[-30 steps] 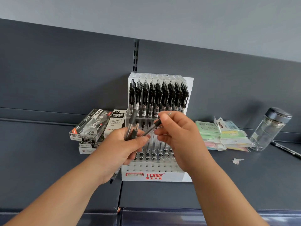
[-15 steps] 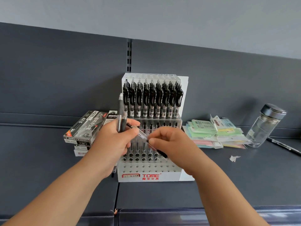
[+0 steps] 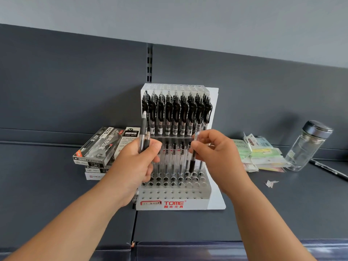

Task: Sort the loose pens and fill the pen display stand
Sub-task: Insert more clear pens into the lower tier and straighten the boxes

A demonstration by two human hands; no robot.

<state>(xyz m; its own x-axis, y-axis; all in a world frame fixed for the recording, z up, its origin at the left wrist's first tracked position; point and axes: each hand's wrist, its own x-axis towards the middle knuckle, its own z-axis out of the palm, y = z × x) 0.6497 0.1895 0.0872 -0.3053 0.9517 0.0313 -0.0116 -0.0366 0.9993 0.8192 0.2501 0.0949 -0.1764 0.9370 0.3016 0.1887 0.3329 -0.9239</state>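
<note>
A white tiered pen display stand (image 3: 173, 203) marked TOME stands on the dark shelf. Its top tier is packed with black clip pens (image 3: 177, 113); several clear pens stand in the middle tier. My left hand (image 3: 135, 162) grips a small bunch of pens (image 3: 144, 132) upright, just left of the stand. My right hand (image 3: 212, 153) pinches one clear pen with a black grip (image 3: 193, 161), held upright. Its tip hangs just over a hole at the right of the middle tier.
Stacked pen boxes (image 3: 99, 147) lie left of the stand. A pile of pastel packets (image 3: 261, 153) and a glass bottle with a dark lid (image 3: 308, 144) sit to the right. A black pen (image 3: 329, 169) and a paper scrap (image 3: 271, 183) lie on the shelf.
My right hand has turned its pen from slanted to upright and moved it right, over the middle tier's right holes. The left hand keeps its bunch.
</note>
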